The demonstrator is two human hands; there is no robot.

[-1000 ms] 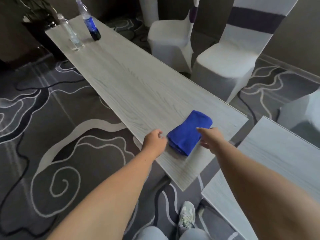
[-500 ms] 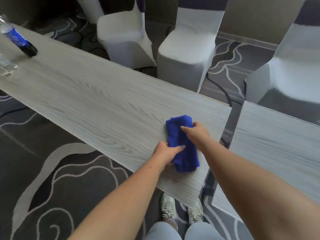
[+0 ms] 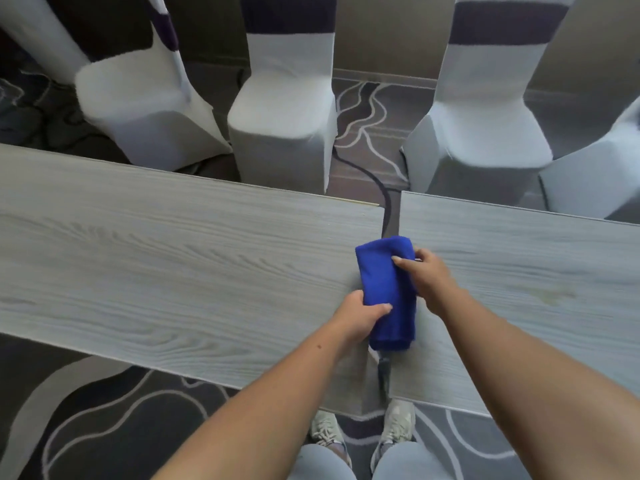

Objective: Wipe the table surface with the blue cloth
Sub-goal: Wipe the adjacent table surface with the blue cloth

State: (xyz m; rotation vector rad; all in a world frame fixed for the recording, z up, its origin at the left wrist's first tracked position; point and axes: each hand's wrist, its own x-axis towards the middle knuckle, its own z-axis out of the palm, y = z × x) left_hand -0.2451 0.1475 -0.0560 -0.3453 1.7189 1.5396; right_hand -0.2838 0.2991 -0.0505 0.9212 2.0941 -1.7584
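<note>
A folded blue cloth (image 3: 386,289) lies at the right end of a long pale wood-grain table (image 3: 156,265), over the narrow gap to a second table (image 3: 526,271). My left hand (image 3: 360,315) grips the cloth's near left side, thumb on top. My right hand (image 3: 427,275) holds its far right edge, fingers curled over the fold. Both forearms reach in from the bottom of the view.
Several white-covered chairs with dark bands, such as one (image 3: 284,112) behind the left table and one (image 3: 481,126) behind the right, stand along the far side. Patterned grey carpet (image 3: 104,410) lies below. My shoes (image 3: 360,434) show under the gap.
The view has swung right, so the bottles are out of sight and the second table fills the right. Both hands have closed on the cloth, which now sits over the gap.
</note>
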